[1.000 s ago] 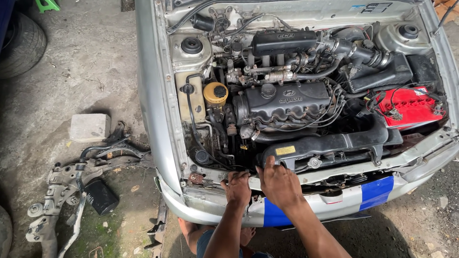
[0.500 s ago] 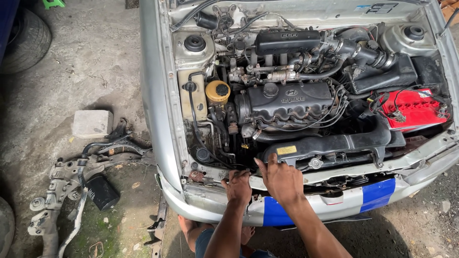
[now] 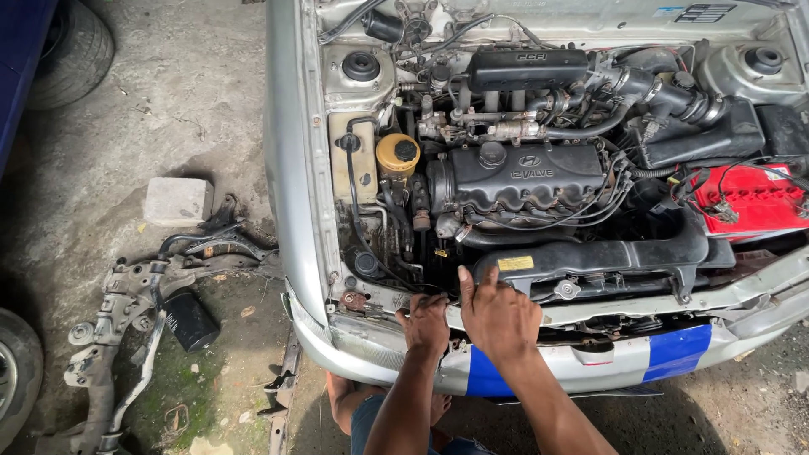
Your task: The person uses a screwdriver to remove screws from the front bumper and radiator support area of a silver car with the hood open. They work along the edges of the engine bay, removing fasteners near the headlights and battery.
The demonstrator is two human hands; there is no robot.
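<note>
Hands, left hand (image 3: 425,324) fisted, right hand (image 3: 499,316) loosely curled, rest on radiator support (image 3: 590,307).

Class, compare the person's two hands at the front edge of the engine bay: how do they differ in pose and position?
The left hand is curled into a loose fist, knuckles up, while the right hand is spread flatter with one finger raised. The left hand sits lower, on the silver front panel; the right hand reaches further in, towards the black radiator top. Both are bare, lie side by side and press at the car's front edge. Whether either holds anything cannot be told.
</note>
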